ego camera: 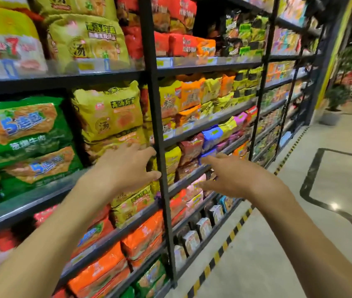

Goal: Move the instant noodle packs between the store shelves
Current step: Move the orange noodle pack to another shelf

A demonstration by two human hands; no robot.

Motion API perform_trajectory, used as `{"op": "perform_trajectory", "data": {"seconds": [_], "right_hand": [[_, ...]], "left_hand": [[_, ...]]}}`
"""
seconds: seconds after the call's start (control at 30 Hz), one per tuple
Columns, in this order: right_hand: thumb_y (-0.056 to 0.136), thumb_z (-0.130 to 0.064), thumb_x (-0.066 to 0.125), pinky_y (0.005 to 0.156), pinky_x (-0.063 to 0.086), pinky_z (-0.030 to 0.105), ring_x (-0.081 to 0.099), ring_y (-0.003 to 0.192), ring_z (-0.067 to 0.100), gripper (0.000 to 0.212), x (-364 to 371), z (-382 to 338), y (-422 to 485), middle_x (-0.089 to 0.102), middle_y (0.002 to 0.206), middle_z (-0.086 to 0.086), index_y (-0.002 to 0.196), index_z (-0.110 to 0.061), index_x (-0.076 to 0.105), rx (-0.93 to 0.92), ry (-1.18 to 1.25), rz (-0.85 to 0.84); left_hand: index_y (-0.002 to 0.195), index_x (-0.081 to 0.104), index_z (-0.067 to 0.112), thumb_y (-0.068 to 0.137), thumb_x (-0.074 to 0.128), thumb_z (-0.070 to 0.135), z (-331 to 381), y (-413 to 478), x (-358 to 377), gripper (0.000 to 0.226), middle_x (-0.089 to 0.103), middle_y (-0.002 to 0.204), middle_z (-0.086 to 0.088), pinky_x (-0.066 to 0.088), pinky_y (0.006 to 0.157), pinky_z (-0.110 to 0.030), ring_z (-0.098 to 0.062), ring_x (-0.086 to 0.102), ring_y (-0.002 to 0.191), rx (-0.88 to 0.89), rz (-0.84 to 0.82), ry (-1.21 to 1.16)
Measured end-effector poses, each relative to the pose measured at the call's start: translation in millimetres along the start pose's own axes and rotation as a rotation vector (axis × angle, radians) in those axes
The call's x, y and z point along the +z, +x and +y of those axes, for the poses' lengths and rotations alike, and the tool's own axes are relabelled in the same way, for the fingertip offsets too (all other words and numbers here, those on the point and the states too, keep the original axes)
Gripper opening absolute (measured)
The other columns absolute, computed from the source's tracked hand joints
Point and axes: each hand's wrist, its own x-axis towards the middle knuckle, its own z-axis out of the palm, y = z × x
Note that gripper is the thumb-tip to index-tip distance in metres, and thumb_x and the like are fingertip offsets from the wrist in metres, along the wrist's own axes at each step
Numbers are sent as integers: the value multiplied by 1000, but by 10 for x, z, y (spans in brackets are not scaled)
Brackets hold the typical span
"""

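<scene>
Black metal store shelves [114,77] hold many instant noodle multipacks. A stack of yellow noodle packs [108,114] fills the middle shelf, with green packs [22,134] to its left. My left hand [127,166] reaches in front of the lower yellow pack, fingers spread, holding nothing. My right hand [233,176] hovers in front of the neighbouring bay, fingers apart and empty, near smaller yellow, dark red and blue packs [192,147]. More yellow packs [132,203] lie on the shelf below my left hand.
A black upright post [160,136] stands between my two hands and divides the bays. Orange packs [142,235] fill the lower shelves. Yellow-black hazard tape [231,233] runs along the shelf foot. A tiled aisle floor [289,222] stretches to the right toward potted plants [334,100].
</scene>
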Motion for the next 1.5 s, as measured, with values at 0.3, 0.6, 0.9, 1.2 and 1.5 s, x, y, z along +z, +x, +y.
{"op": "perform_trajectory", "data": {"seconds": [0.3,0.6,0.9,1.2,1.5], "right_hand": [[99,-51,53,108,42,48,41,140,30,71,-188,1464,727,31,161,6,158,-26,22,-43,-44,-37],[98,-54,53,103,46,47,44,136,32,68,-292,2878,1313,40,154,7,156,-30,27,-76,-97,-52],[98,-52,55,107,44,47,44,138,30,70,-349,3745,2020,39,156,6,157,-31,23,-117,-7,-54],[96,-53,56,106,45,47,46,136,28,69,-365,4600,3038,43,153,6,155,-29,29,-63,-66,-98],[97,-56,49,108,40,45,39,139,31,67,-469,5295,4164,37,155,6,153,-26,29,-67,-172,2]], "left_hand": [[155,28,38,98,41,67,1028,1238,-40,65,40,156,-1,44,108,-47,-30,38,143,-38,-5,-29],[154,28,37,97,42,66,1963,2302,-106,65,36,159,-2,41,111,-48,-28,31,148,-73,20,-44],[153,34,35,97,42,66,2460,3313,-113,64,47,151,-3,43,106,-44,-31,45,137,-53,40,-15],[151,34,35,98,42,65,2806,4659,55,62,49,146,-3,40,107,-48,-31,41,140,-20,4,-54],[154,31,34,98,41,66,3024,5975,32,65,48,149,-3,42,108,-44,-29,43,137,-71,95,-63]]}}
